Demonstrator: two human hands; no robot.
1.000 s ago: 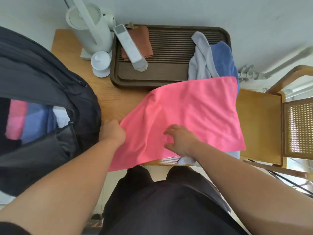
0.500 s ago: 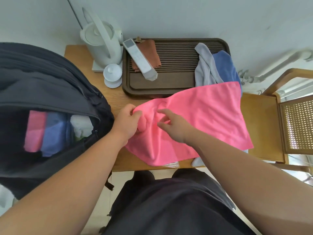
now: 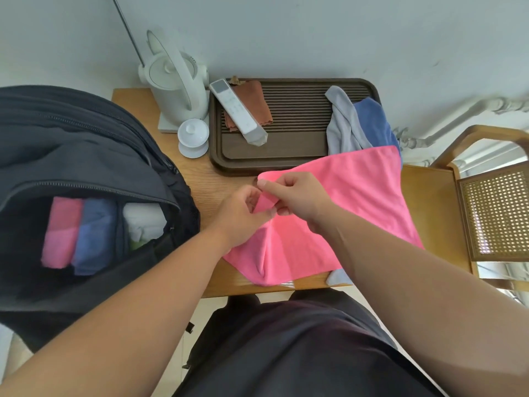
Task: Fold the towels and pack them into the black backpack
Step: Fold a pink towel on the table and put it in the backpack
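Wooden table [image 3: 200,179], open black backpack [image 3: 86,156] holding rolled towels [image 3: 83,233], both hands' fingers [image 3: 270,214] pinching pink towel [image 3: 352,202]

We see a pink towel [image 3: 343,207] spread half-lifted on the table, grey [image 3: 342,121] and blue [image 3: 372,121] towels crumpled behind it, and the open black backpack [image 3: 86,144] at left holding folded pink, blue and white towels.
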